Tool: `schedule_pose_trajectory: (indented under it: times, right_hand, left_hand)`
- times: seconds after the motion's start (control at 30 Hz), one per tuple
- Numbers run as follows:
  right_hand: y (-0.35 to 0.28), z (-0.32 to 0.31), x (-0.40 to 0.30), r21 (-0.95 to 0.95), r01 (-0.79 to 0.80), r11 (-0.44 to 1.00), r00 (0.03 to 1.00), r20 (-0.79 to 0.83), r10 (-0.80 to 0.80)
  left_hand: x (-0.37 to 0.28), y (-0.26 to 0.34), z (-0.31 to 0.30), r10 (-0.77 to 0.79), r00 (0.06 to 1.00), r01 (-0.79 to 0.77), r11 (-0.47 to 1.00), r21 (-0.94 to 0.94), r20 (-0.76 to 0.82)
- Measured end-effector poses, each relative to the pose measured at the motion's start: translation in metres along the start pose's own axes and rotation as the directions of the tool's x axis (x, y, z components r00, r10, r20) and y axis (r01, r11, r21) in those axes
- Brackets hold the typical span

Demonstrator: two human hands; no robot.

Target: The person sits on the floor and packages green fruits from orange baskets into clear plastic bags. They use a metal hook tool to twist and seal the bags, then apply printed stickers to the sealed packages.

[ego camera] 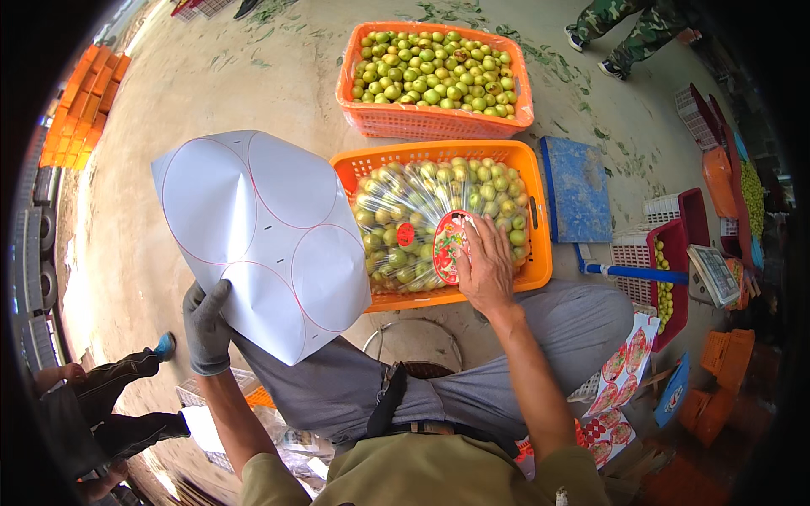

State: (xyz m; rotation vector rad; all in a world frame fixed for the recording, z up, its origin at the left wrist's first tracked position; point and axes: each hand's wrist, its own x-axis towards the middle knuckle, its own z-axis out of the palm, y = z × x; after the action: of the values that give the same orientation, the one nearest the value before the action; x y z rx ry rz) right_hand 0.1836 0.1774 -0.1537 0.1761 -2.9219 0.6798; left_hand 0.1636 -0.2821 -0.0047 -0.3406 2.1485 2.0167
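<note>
My left hand (pixel 209 326), in a grey glove, grips the lower left edge of a label sheet (pixel 269 237) with its thumb on top. The sheet's white face shows red oval outlines. An orange plastic crate (pixel 538 253) stands before my knees, filled with green jujube-like fruit (pixel 392 256) under clear plastic film (pixel 421 196). My bare right hand (pixel 487 265) lies flat on the film, its fingers over the right side of a red oval label (pixel 449 250). Left of that label, a small round red sticker (pixel 405 234) sits on the film.
Beyond stands another orange crate (pixel 436 121) of unwrapped fruit. At right are a blue platform scale (pixel 576 190), its display (pixel 714 275), and dark red crates (pixel 680 316). Printed label sheets (pixel 623 367) lie by my right knee. People's legs (pixel 633 38) show at upper right and lower left (pixel 126 392).
</note>
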Motion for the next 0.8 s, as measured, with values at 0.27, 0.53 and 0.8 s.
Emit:
schedule_pose_trajectory:
  times: [0.27,0.53,0.8]
  right_hand:
    - [0.021,0.083,-0.003,-0.092,0.060,0.994,0.987,0.155,-0.045]
    - [0.030,0.092,-0.012,-0.168,0.101,0.981,0.990,0.112,-0.082]
    - [-0.021,-0.017,-0.002,0.826,-0.561,-0.051,0.821,0.563,0.095]
  left_hand:
    - [0.003,0.006,0.008,-0.021,1.000,0.022,0.998,-0.059,0.002]
    - [-0.004,0.002,0.020,0.150,0.988,-0.151,0.985,0.082,0.023]
    - [-0.048,0.027,0.082,0.012,0.945,0.109,0.930,-0.351,0.326]
